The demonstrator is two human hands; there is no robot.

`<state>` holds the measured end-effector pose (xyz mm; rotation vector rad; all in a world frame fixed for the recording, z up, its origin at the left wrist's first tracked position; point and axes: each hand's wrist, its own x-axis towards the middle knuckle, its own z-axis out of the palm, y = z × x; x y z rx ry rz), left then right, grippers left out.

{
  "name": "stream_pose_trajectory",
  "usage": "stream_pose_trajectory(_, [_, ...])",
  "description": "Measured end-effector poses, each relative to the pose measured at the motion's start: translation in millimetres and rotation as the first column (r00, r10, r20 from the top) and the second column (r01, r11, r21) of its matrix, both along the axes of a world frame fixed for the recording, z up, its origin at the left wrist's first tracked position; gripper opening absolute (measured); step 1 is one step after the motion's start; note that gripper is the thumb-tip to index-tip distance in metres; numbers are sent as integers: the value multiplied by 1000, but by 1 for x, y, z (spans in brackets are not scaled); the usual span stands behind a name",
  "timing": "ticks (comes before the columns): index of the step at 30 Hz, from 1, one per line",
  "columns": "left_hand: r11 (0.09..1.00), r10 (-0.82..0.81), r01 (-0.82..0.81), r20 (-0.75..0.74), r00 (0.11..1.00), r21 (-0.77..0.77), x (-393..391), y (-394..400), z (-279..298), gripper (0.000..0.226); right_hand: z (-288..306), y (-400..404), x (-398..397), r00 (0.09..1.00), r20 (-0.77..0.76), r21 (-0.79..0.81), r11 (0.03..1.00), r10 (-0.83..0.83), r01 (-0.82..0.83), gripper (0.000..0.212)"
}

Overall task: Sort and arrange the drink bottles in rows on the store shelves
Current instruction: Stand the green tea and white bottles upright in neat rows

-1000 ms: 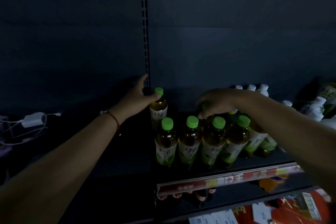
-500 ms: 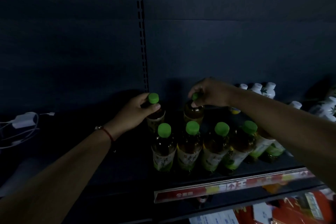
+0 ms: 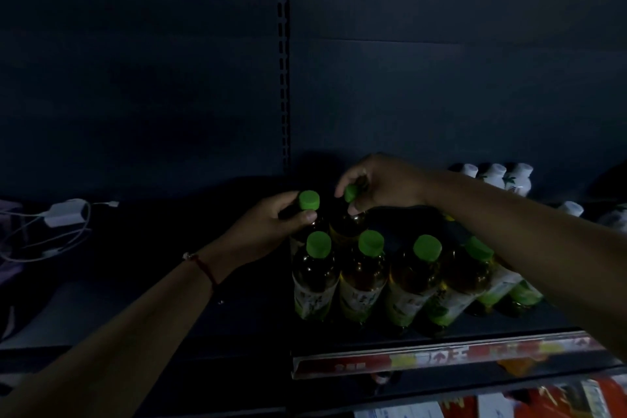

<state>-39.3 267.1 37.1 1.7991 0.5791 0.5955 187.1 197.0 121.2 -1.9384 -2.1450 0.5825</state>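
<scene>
left hand (image 3: pixel 268 224) grips bottle neck | right hand (image 3: pixel 383 185) pinches cap (image 3: pixel 352 193)

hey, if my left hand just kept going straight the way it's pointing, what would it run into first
Probably the bottle your right hand grips, just right of your left hand; depth is unclear.

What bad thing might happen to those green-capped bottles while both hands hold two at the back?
The left hand and right hand each grip a back bottle only near its cap, so one might slip. A slipped bottle could topple the tightly packed front row of green-capped tea bottles. Those stand near the shelf edge and might fall off.
</scene>
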Motion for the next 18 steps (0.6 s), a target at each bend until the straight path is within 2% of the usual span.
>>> stream_pose_trajectory(2, [1000,17,-17,-5,1000,2,0,0,-2,29,3,3,3,999,18,29,999,-30,30,30])
stream_pose_trajectory(5, [999,51,-51,1,999,-12,2,-1,-5,34,20,4,19,988,-93,43,991,-120,124,28])
stream_pose_trajectory(7, [998,64,-64,-15,998,-25,2,-1,-5,34,38,1,29,984,-111,70,986,-142,150,28])
stream_pose_trajectory(13, [991,126,-122,-52,991,62,4,-4,-3,29,55,-9,30,986,-107,70,988,-127,134,28])
stream_pose_trajectory(18, [978,193,-192,-5,981,81,2,-12,-5,43,31,-10,18,990,-98,16,995,-99,101,29])
